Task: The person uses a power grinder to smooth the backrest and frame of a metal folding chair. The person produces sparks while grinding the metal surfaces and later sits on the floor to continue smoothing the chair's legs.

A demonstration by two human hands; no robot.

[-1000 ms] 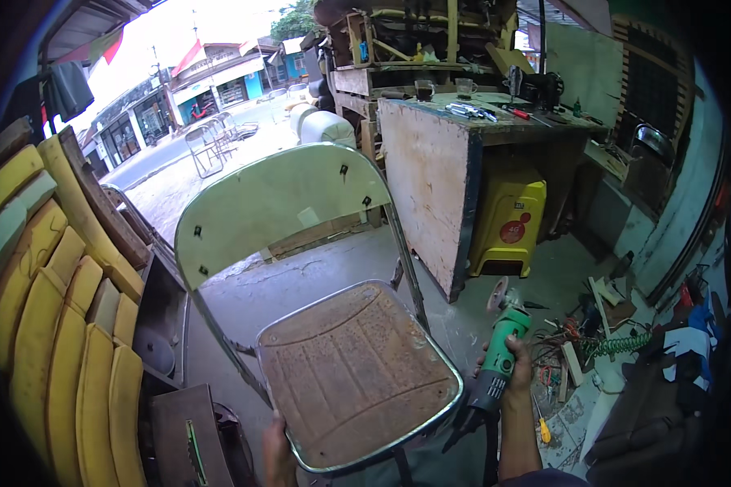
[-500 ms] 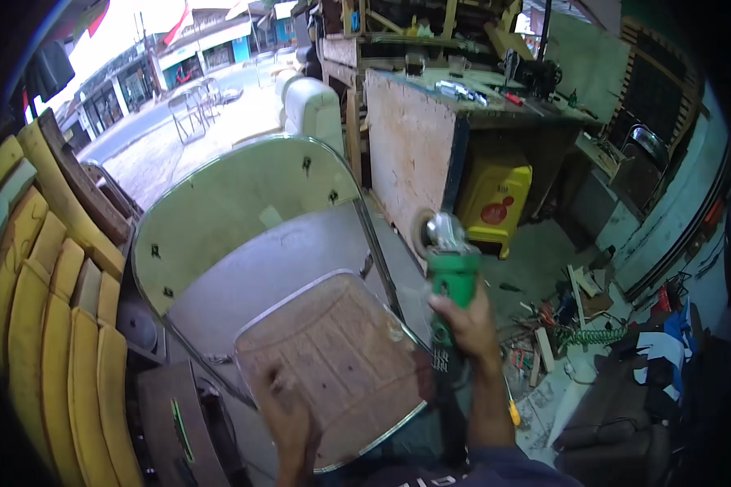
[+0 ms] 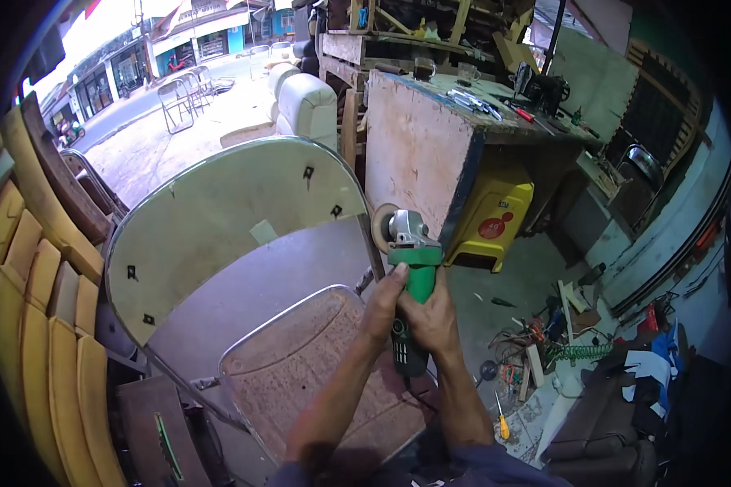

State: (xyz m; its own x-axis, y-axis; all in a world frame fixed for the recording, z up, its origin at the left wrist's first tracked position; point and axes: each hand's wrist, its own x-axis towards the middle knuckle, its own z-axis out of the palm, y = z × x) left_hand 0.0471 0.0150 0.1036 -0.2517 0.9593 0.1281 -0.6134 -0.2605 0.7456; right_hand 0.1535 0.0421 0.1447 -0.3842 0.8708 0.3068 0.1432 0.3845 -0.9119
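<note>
A green and black angle grinder with a metal head is held by both my hands over a metal-framed chair. My left hand is closed on the left side of its green body. My right hand wraps round the body from the right. The grinder's round disc stands next to the chair's right-hand frame tube; I cannot tell whether they touch. The chair's bare brown seat board lies below my forearms, partly hidden by them. Its pale curved backrest has several dark brackets.
Yellow foam pads are stacked at the left. A worn workbench carries glasses and tools, with a yellow plastic stool under it. On the right floor lie scraps, a green coiled hose and a yellow-handled screwdriver.
My left hand has moved from above the seat onto the grinder. The grinder, in my right hand, has shifted left towards the chair frame. The view has also moved slightly.
</note>
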